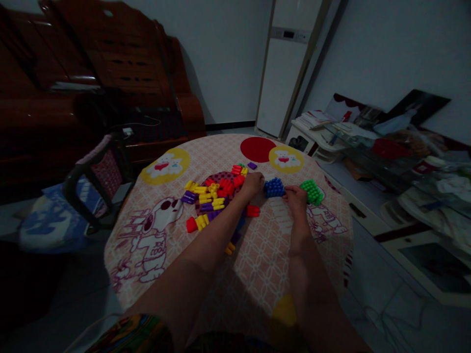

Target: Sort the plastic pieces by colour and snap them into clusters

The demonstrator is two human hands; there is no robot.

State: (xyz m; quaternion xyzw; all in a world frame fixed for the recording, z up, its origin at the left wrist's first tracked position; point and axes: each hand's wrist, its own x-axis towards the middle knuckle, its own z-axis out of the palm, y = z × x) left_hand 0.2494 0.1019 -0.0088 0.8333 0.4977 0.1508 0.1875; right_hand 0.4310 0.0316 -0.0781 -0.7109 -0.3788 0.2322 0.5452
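A cluster of blue toy building blocks (pixel 274 188) with rounded knobs sits on the round table between my two hands. My left hand (pixel 253 184) is closed at its left edge; the fingertips are turned away, so what they hold is hidden. On the other side, my right hand (pixel 296 199) pinches the right edge of the blue blocks. Just right of that hand lies a cluster of green blocks (pixel 312 191). A loose pile of yellow blocks (pixel 204 198), red blocks (pixel 227 186) and purple blocks (pixel 189 197) spreads left of my left hand, partly behind my forearm.
A patterned cloth (pixel 265 260) covers the table. One chair (pixel 99 171) stands at the left, with a wooden bench (pixel 121 63) behind. Along the right runs a cluttered glass-topped cabinet (pixel 368 139). At the back is a tall white air conditioner (pixel 281 73).
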